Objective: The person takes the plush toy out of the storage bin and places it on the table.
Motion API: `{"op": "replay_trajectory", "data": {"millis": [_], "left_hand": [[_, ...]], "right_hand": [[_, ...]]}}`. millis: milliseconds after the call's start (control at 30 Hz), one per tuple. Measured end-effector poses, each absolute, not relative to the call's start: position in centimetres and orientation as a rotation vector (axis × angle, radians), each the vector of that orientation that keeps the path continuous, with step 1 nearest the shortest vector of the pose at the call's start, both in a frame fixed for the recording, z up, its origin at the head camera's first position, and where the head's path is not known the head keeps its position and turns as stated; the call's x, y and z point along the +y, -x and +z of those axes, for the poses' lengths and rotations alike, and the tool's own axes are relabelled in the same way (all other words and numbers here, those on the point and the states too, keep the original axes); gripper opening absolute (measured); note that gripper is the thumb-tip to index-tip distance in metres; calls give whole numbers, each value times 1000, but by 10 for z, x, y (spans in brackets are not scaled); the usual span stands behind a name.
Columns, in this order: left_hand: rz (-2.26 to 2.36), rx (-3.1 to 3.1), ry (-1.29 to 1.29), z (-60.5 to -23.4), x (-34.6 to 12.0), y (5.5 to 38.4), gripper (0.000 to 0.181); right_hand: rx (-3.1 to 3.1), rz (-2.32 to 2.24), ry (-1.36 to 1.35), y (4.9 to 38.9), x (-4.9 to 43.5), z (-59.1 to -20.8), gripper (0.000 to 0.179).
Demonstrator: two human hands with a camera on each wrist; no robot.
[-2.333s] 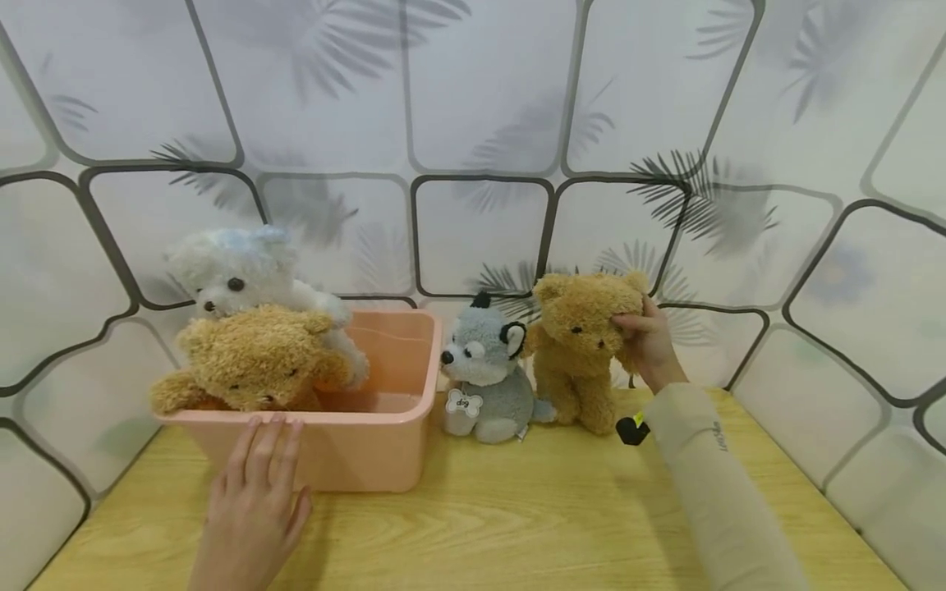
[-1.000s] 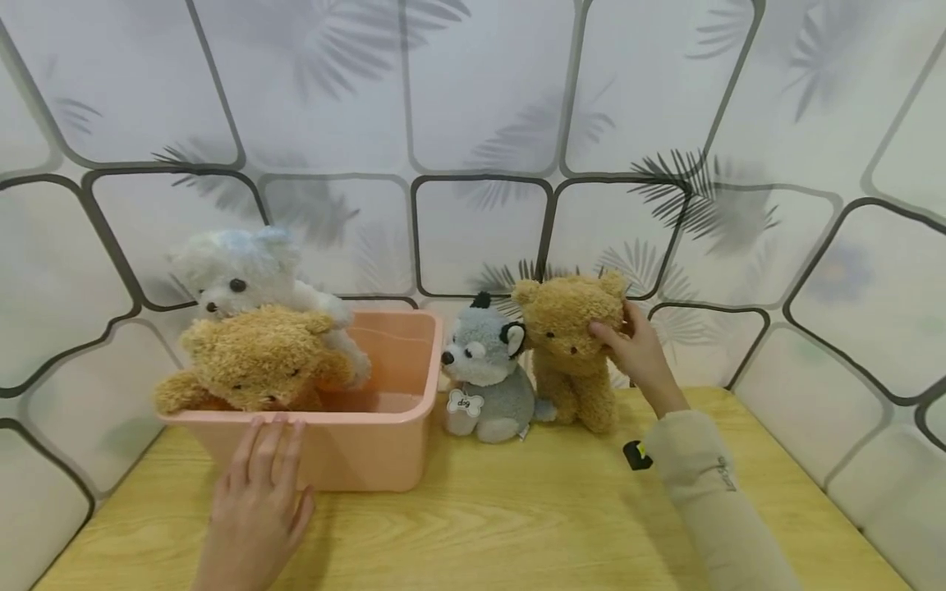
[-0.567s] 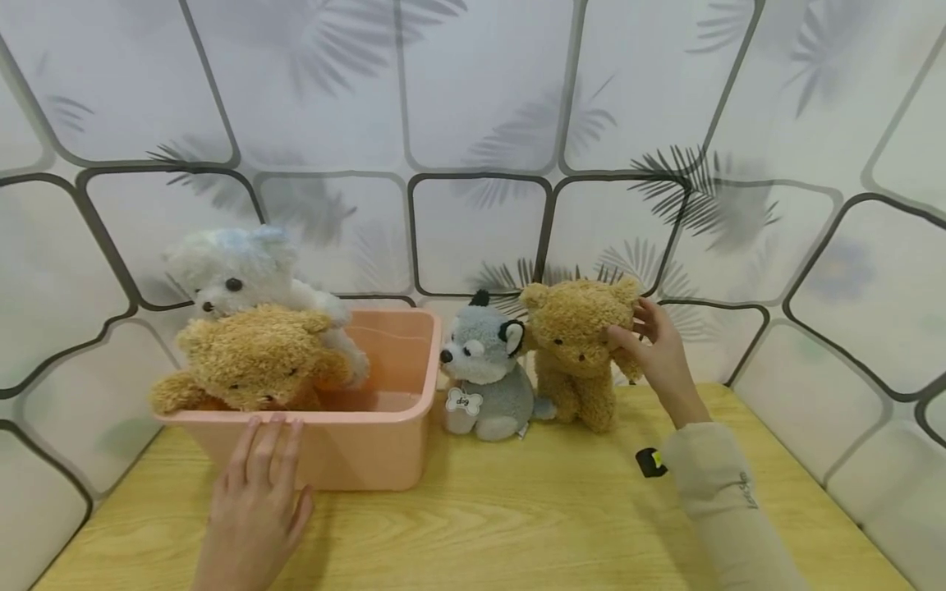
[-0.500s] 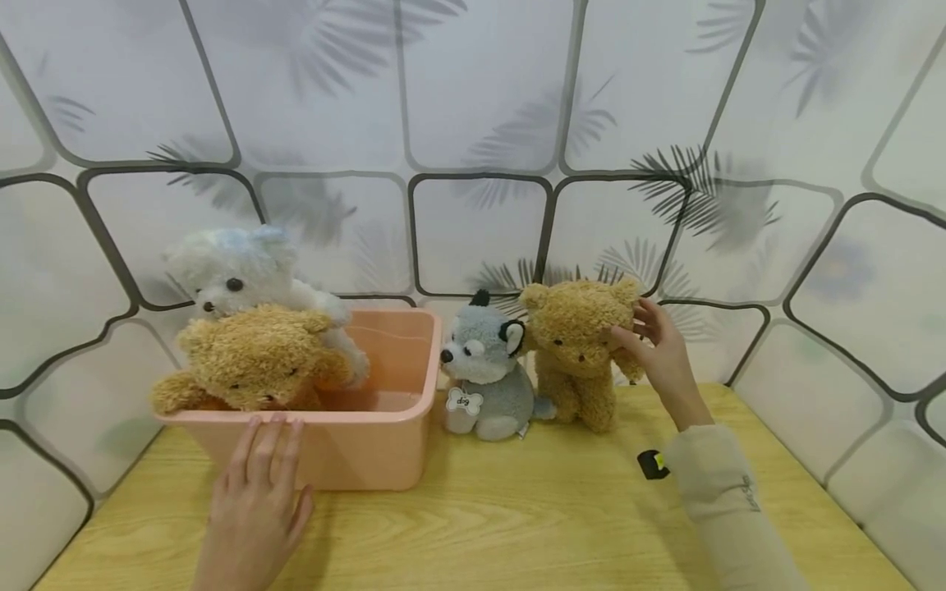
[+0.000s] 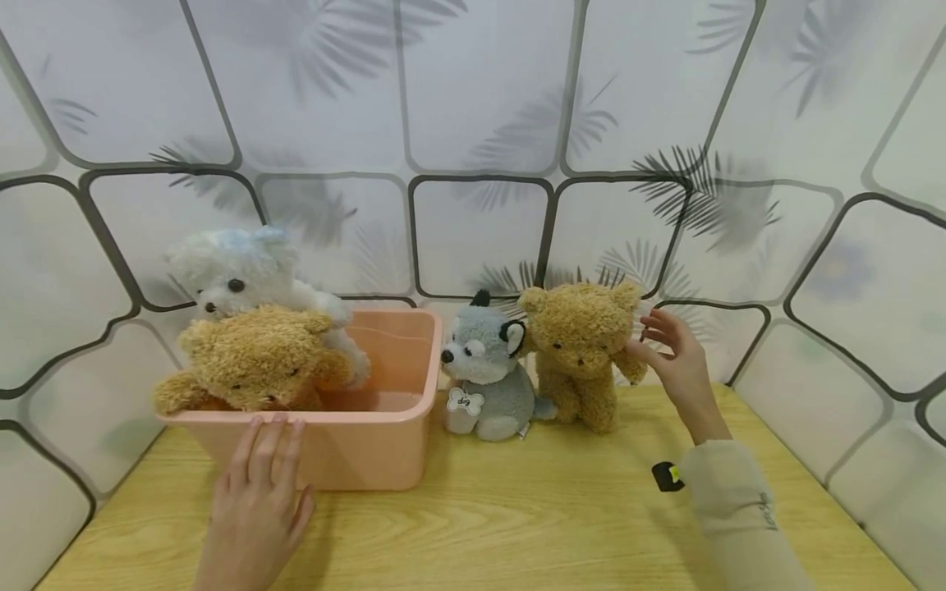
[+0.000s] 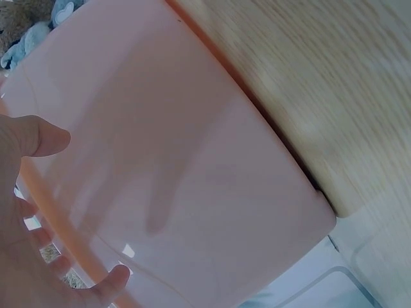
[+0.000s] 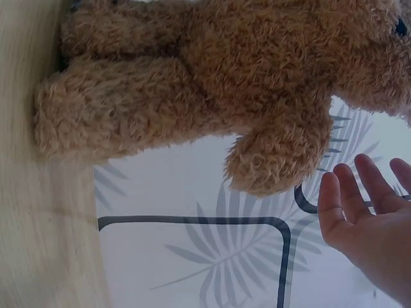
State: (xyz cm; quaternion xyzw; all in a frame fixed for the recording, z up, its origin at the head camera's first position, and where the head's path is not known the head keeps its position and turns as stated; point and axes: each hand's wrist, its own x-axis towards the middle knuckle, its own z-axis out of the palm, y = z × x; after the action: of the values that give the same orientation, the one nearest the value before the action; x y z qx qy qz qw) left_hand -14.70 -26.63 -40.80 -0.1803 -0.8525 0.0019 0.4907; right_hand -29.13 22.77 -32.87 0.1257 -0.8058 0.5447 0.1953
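Note:
My left hand (image 5: 254,513) rests its fingertips on the front rim of a pink plastic bin (image 5: 362,451); in the left wrist view its fingers lie along the bin's wall (image 6: 173,147). A brown teddy bear (image 5: 254,349) and a white teddy bear (image 5: 240,275) sit inside the bin, heads above the rim. Right of the bin sits a grey plush dog (image 5: 510,402) with a bone-shaped tag (image 5: 464,401). Beside it another brown teddy bear (image 5: 580,324) sits upright. My right hand (image 5: 681,361), fingers loosely spread, is just right of that bear; the right wrist view shows a gap between them.
A wooden tabletop (image 5: 502,525) lies beneath everything. Patterned cloth walls (image 5: 480,238) stand behind and at both sides, close behind the toys. A small black object with a yellow patch (image 5: 668,476) shows beside the right sleeve (image 5: 739,501).
My right hand has released the brown bear's head and drawn back right and down. That bear has settled upright next to the dog. My left hand stays on the bin's rim.

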Motion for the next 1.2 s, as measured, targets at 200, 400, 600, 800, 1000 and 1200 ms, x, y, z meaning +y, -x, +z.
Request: {"op": "replay_trajectory", "data": {"millis": [200, 400, 600, 800, 1000, 1200], "left_hand": [[-8, -2055, 435, -410, -266, 148, 66], [-6, -2057, 426, -411, -268, 147, 66], [-2, -2071, 435, -411, -267, 147, 67], [-10, -2062, 432, -410, -267, 148, 66], [-10, -2066, 434, -409, -268, 147, 67], [-11, -2045, 430, -410, -265, 148, 65]], "right_hand": [[-2439, 1375, -385, 304, 231, -337, 69], [-2660, 1173, -394, 333, 227, -357, 48], [-2561, 1639, -462, 342, 230, -370, 51], [-2531, 1864, -417, 345, 240, -370, 55], [-2530, 1964, -408, 348, 249, -366, 62], [-2554, 1981, -390, 348, 255, -362, 62]]}}
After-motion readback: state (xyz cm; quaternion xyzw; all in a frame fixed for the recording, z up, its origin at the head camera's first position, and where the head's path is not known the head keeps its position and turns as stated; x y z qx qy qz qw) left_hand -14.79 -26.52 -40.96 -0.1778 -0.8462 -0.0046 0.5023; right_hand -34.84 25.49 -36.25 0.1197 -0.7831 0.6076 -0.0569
